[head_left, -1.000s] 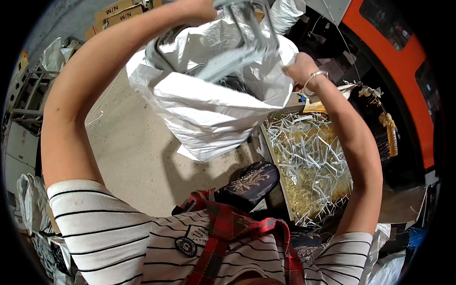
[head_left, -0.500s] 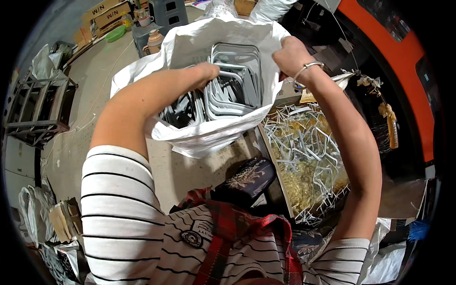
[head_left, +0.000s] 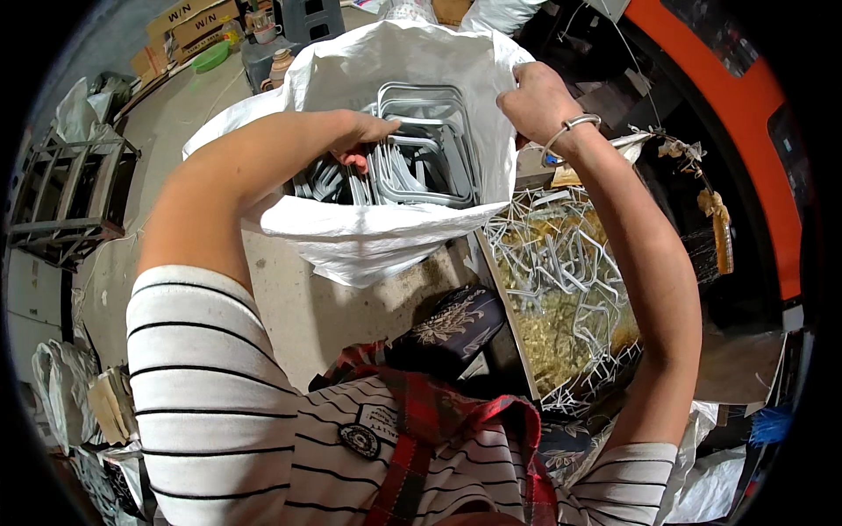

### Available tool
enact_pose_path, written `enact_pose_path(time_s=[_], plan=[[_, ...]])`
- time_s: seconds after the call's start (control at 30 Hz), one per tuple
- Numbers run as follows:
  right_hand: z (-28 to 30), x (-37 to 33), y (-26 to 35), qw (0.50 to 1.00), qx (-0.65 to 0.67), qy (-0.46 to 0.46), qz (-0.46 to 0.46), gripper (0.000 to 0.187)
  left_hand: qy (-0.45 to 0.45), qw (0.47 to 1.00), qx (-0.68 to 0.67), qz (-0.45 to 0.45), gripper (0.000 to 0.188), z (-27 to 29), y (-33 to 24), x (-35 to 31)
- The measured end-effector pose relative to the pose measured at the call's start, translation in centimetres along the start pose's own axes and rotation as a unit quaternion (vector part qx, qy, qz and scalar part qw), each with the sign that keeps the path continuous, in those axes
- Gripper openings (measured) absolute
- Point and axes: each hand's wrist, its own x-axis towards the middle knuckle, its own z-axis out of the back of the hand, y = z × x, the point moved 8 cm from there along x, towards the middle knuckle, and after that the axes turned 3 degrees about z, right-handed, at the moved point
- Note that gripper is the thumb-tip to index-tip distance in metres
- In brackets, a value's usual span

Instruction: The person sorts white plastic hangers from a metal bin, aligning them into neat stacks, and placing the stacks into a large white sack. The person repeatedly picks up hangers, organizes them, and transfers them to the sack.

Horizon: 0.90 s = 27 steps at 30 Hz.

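Observation:
A large white woven sack (head_left: pixel 368 232) stands wide open in front of me, holding stacks of grey rectangular frame-like plastic parts (head_left: pixel 421 188). My left hand (head_left: pixel 367 133) reaches inside over the left part of these stacks. Its thumb side stretches toward the right stack and other fingers hang apart below; part of the hand hides behind itself. My right hand (head_left: pixel 539 103), with a bracelet on the wrist, is closed on the sack's right rim, fingertips hidden behind the fabric.
Right of the sack, a box (head_left: pixel 517 337) holds a tangle of thin white plastic scraps (head_left: pixel 570 272) and yellowish material. An orange machine (head_left: pixel 728 96) rises at the far right. A metal rack (head_left: pixel 74 193) stands at left; a grey stool (head_left: pixel 311 19) and green basin (head_left: pixel 210 57) are behind.
My left hand has shifted slightly left, its fingers spreading from the frames' edge. The sack's near rim has risen and its left side moved left. My right hand keeps its hold.

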Motion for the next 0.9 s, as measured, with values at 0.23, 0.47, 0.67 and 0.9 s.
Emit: enact_pose_path(time_s=[0.23,0.47,0.67,0.9], plan=[[1.2,0.0,-2.4,0.998,0.033,-0.03,-0.034,0.019,-0.433,0.677,0.397,-0.443,0.056,1.4,-10.0,-11.9],[-0.1,-0.7,-0.7,0.999,-0.022,-0.023,-0.024,0.024,-0.292,0.681,0.466,-0.484,0.054,-6.8,-10.6,-1.8],[0.9,-1.4,-2.3,1.0,0.02,-0.02,-0.009,0.036,-0.174,0.736,0.525,-0.391,0.052,-8.2,-12.2,1.3],[10.4,-8.5,-13.7,0.973,-0.193,-0.128,0.015,0.035,-0.222,0.821,0.352,-0.39,0.04,-0.9,-15.4,-8.6]])
